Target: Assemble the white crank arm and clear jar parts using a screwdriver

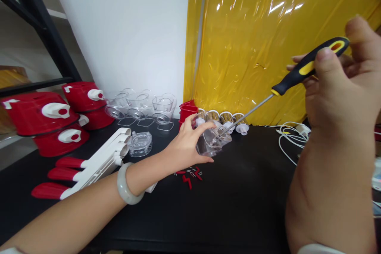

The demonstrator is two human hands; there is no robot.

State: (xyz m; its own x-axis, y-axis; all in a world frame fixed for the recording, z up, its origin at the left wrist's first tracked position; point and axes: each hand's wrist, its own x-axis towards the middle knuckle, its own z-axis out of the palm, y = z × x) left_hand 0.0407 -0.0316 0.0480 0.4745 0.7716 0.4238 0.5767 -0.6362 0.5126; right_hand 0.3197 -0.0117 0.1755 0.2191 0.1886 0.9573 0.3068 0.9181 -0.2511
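My left hand [190,139] grips a clear plastic part [210,145], tilted above the black table. A pale bangle [126,184] circles that wrist. In my right hand [336,79] is a screwdriver [308,65] with a black and yellow handle, its thumb pressed along the grip. The long metal shaft slants down to the left, and its tip reaches the clear part; whether it sits on a screw is too small to tell. Below my left hand lie small red pieces [187,181] and tiny metal bits [192,172].
Red housings [53,113] are stacked at left, beside white handles with red grips [71,174]. Clear hoppers [162,107] and clear lids [140,143] stand behind. Metal grater drums [226,119] and red parts [188,110] line the yellow curtain [268,47]. White cables [290,139] lie at right.
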